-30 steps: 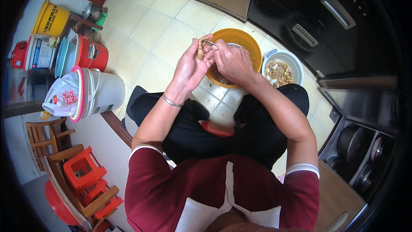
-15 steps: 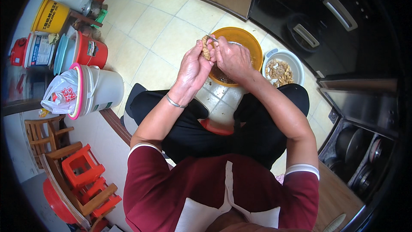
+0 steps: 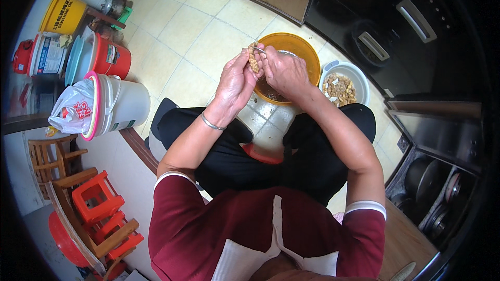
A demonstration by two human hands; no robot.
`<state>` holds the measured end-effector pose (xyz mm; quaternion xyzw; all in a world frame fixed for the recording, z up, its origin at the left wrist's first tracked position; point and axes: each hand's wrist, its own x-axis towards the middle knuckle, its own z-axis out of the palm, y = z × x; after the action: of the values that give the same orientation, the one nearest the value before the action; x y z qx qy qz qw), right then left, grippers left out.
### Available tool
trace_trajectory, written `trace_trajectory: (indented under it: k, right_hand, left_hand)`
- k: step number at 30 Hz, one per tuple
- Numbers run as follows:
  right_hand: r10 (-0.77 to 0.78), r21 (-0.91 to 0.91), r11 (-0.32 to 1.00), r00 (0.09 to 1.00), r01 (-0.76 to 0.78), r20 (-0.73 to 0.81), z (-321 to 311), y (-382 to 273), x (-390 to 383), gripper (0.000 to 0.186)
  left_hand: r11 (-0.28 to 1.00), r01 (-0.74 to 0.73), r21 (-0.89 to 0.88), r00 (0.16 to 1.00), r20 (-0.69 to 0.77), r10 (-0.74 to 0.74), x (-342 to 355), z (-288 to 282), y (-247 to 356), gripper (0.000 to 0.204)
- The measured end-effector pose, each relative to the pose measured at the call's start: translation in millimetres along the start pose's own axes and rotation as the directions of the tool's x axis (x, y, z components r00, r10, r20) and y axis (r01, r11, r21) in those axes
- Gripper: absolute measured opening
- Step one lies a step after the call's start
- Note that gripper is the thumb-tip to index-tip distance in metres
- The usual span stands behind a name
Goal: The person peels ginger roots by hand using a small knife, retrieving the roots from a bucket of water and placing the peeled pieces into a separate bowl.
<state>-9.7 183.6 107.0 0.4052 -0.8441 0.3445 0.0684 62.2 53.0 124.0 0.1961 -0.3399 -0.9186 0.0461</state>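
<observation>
My left hand (image 3: 233,79) is closed around a knobbly, tan, root-like piece (image 3: 253,61), held upright between thumb and fingers. Against its upper part lies the thin metal end of a small tool (image 3: 259,50), gripped in my right hand (image 3: 285,74); its handle is hidden, so its kind cannot be made out. Both hands meet above the left edge of an amber basin (image 3: 310,52), which holds dark, murky contents and a shiny metal rim partly covered by my right hand. To its right stands a pale grey basin (image 3: 365,84) with many tan and whitish pieces (image 3: 339,89).
Black cabinets (image 3: 380,15) line the right side, with an opened compartment of pots (image 3: 424,177) below. At left stand a white bucket (image 3: 127,104), a red bucket (image 3: 117,61), a yellow bucket (image 3: 62,13), red stools (image 3: 99,198) and wooden chairs. Tiles (image 3: 192,36) cover the floor.
The root-like piece has tilted slightly in my left hand, and the metal tip now lies flatter across its upper part. Both hands stay in nearly the same place.
</observation>
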Motion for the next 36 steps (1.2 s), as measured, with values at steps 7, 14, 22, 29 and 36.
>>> trace_trajectory:
  k: [7,14,22,29,36]
  right_hand:
    - [0.104,-0.062,0.993,0.994,-0.102,0.02,-9,4,0,0.022]
    - [0.109,-0.068,0.992,0.994,-0.108,0.006,-3,5,2,0.021]
    - [0.122,0.028,0.992,0.991,-0.124,0.053,-11,-14,-4,0.025]
    - [0.252,-0.006,0.968,0.967,-0.252,0.033,-18,4,4,0.024]
    - [0.05,0.096,0.994,0.997,-0.055,0.056,-19,-10,-2,0.024]
  left_hand:
    - [1.0,0.004,-0.025,0.999,0.039,-0.003,5,-17,-3,0.034]
    - [0.972,-0.139,0.189,0.99,0.037,0.135,-3,-7,-7,0.032]
    - [0.939,-0.182,0.293,0.982,0.0,0.19,-3,4,-10,0.036]
    - [0.946,-0.201,0.254,0.979,0.071,0.189,-4,-3,-5,0.037]
    - [0.992,-0.103,0.077,0.981,0.17,0.089,1,-5,15,0.034]
